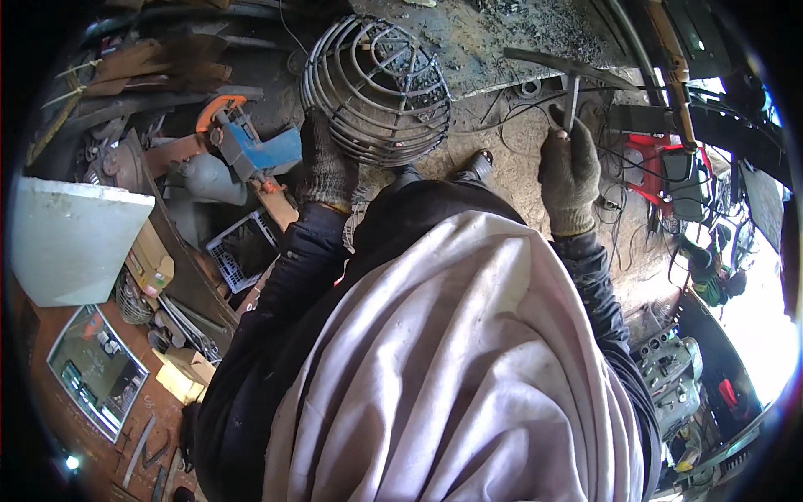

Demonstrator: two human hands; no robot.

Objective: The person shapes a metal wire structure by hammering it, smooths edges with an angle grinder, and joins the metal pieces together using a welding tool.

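A round cage of bent metal rods (pixel 389 153), with curved ribs joining its rings, is ahead of me, left of centre. My left hand (pixel 324 167), in a dark, dirty knit glove, is closed on the cage's left side; the fingertips are partly hidden. Off to the right, my right hand (pixel 570 184) wears a greyish knit glove. It is wrapped around the handle of a chipping hammer (pixel 572 94). The hammer's long, thin head points upward and crosswise, apart from the cage.
A worktop strewn with dark debris (pixel 493 42) lies ahead. At left are a blue and orange vise-like tool (pixel 247 146), a black-and-white crate (pixel 242 251) and a white bin (pixel 75 238). Cables and a red machine (pixel 648 167) are at right, with another person (pixel 711 272) beyond.
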